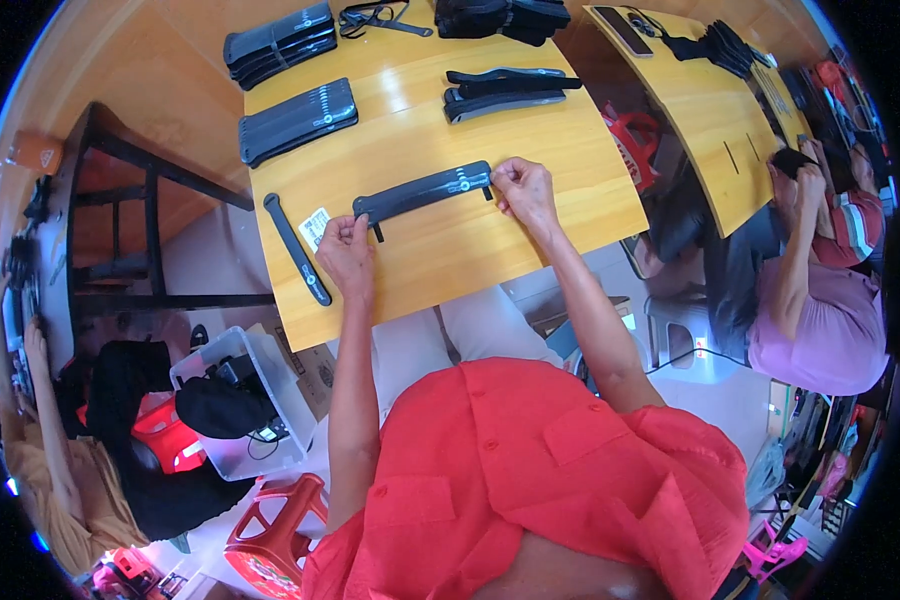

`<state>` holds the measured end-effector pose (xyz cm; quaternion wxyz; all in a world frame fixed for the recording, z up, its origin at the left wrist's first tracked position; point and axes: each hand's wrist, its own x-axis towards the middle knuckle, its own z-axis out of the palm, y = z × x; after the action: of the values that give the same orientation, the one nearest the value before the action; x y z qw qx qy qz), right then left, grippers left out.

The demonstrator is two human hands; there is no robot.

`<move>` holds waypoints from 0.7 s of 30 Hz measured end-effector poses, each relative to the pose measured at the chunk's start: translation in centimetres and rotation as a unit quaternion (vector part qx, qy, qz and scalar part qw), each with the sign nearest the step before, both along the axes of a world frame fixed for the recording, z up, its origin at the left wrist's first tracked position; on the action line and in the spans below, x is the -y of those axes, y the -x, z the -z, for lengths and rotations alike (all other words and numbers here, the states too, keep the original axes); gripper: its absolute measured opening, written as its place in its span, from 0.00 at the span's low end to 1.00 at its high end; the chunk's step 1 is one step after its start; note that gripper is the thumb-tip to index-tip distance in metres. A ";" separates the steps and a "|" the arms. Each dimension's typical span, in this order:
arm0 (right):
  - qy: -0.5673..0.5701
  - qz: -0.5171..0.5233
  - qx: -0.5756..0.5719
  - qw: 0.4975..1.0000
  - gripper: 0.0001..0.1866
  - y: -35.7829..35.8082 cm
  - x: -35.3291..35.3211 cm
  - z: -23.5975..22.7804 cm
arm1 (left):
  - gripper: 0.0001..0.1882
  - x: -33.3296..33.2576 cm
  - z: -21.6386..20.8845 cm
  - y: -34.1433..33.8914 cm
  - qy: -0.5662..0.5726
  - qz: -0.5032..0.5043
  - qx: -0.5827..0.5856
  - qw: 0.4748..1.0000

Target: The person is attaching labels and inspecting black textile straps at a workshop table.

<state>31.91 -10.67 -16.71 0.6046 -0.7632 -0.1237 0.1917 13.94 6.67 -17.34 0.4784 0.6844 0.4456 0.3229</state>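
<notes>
A neat stack of flat black straps (420, 195) lies across the middle of the wooden table, with white print and a round logo near its right end. My left hand (346, 255) pinches the left end, where a short dark strip hangs down. At the opposite end, the thumb and fingers of my right hand (526, 192) close on the tips, and another short dark strip shows below. One loose black strap (298, 248) rests left of my left hand. Between them is a white printed label (315, 226), partly hidden by the hand.
Further up the table (410, 275) are a strap stack (298, 120), a banded bundle (280, 45), looser black straps (510, 92) and a dark bundle (502, 18). A clear plastic bin (240, 400) stands lower left. People work at both sides, one at another table (715, 130).
</notes>
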 end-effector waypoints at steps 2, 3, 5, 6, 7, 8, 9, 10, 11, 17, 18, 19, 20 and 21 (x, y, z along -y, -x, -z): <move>-0.003 -0.001 -0.002 1.000 0.05 0.0 -0.1 0.1 | 0.07 -0.1 0.3 0.1 -0.005 -0.001 0.012 1.000; -0.003 0.002 -0.001 1.000 0.05 0.0 -0.1 0.0 | 0.07 -0.2 0.5 0.1 -0.011 -0.004 0.023 1.000; -0.003 -0.001 -0.002 1.000 0.05 0.0 -0.1 0.1 | 0.07 -0.2 0.5 0.1 -0.007 -0.003 0.017 1.000; -0.003 0.001 -0.002 1.000 0.05 0.0 -0.1 0.0 | 0.07 -0.2 0.7 0.1 -0.001 -0.003 0.019 1.000; -0.002 0.001 -0.006 1.000 0.06 0.1 -0.1 -0.2 | 0.08 -0.3 0.8 0.1 0.005 -0.004 0.021 1.000; -0.001 0.000 -0.010 1.000 0.06 0.1 -0.1 -0.3 | 0.08 -0.3 0.9 0.1 0.005 -0.004 0.021 1.000; -0.001 0.000 -0.010 1.000 0.06 0.1 -0.1 -0.3 | 0.08 -0.4 0.9 0.1 0.006 0.001 0.029 1.000; 0.003 0.001 -0.007 1.000 0.06 0.2 -0.1 -0.4 | 0.08 -0.3 0.9 0.1 0.008 0.005 0.037 0.999; 0.008 0.002 -0.003 1.000 0.06 0.2 -0.1 -0.5 | 0.08 -0.3 0.9 0.1 0.008 0.006 0.037 0.999; 0.015 -0.005 0.004 1.000 0.06 0.0 0.0 -0.2 | 0.08 -0.2 0.5 0.1 0.008 0.004 0.032 0.999; 0.015 -0.005 0.004 1.000 0.06 0.0 0.0 -0.2 | 0.08 -0.2 0.5 0.1 0.004 0.004 0.030 1.000; 0.016 -0.005 0.004 1.000 0.06 0.0 0.0 -0.3 | 0.08 -0.2 0.4 0.1 0.000 0.005 0.028 1.000; 0.016 -0.005 0.003 1.000 0.06 0.0 0.0 -0.4 | 0.08 -0.1 0.3 0.1 0.000 0.005 0.027 1.000; 0.017 -0.005 0.003 1.000 0.06 0.0 0.0 -0.4 | 0.08 0.0 0.1 0.0 0.003 0.005 0.028 1.000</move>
<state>31.90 -10.66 -16.28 0.5905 -0.7730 -0.1262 0.1947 13.89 6.71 -17.47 0.4944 0.6760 0.4296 0.3377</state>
